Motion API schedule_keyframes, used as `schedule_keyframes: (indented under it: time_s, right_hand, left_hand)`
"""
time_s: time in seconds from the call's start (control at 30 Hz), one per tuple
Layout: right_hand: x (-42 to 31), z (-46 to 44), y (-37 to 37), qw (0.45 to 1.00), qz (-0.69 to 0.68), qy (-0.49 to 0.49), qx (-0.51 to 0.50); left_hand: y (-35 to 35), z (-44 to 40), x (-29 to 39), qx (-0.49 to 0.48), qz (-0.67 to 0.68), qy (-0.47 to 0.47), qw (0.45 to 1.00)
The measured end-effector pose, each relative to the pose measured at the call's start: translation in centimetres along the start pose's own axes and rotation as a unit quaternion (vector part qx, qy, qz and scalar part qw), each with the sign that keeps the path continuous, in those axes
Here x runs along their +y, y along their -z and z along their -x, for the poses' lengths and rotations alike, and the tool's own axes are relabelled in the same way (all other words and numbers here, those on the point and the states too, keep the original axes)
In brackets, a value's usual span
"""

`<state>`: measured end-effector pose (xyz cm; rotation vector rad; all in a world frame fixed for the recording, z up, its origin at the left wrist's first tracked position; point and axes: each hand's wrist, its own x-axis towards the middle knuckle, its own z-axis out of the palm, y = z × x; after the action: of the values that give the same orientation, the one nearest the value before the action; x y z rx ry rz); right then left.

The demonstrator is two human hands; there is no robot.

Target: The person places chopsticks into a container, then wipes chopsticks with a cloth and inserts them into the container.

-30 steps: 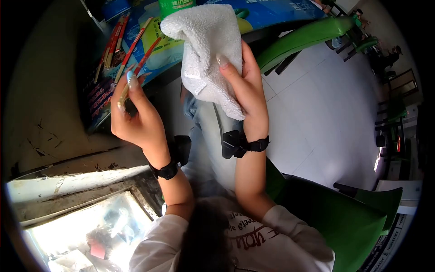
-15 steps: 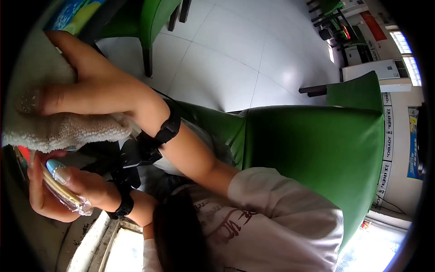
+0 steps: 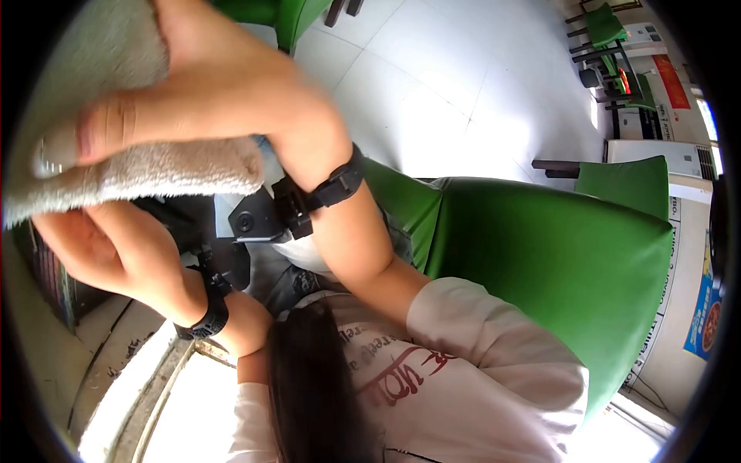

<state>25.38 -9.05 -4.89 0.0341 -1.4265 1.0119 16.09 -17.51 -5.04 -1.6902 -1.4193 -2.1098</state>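
A white towel fills the upper left, very close to the camera. My right hand grips it, with the thumb stretched along its near side and the other fingers mostly out of view. Just below the towel's lower edge is my left hand, its fingertips hidden behind the cloth. What my left hand holds, if anything, does not show. Both wrists wear black straps with black devices.
A green seat lies to the right of my body. Beyond the tiled floor stand another green chair and more furniture. A bright window-like pane is at the lower left.
Since a second ago the view has swung round, and towel and hands appear far left, much closer. The wrapped chopsticks seen earlier in my left hand no longer show; that hand now reaches behind the towel.
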Motion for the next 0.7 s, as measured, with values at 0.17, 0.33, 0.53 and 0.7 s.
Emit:
schedule_keyframes:
  time_s: [0.17,0.33,0.53,0.7]
  right_hand:
    - [-3.8,-0.2,1.0,0.981,-0.174,-0.049,0.066]
    - [-7.0,1.0,3.4,0.965,-0.184,-0.039,0.185]
    - [-6.7,0.0,1.5,0.961,-0.069,-0.057,0.263]
    - [-3.3,-0.9,-3.3,0.982,0.022,0.052,0.181]
  left_hand:
    - [-1.0,0.7,3.3,-0.175,0.067,0.087,0.979]
    - [-0.4,0.0,3.2,-0.345,0.122,0.113,0.924]
    - [0.9,-0.4,2.9,-0.317,0.126,0.123,0.932]
    - [1.4,0.0,2.9,-0.130,0.144,0.172,0.966]
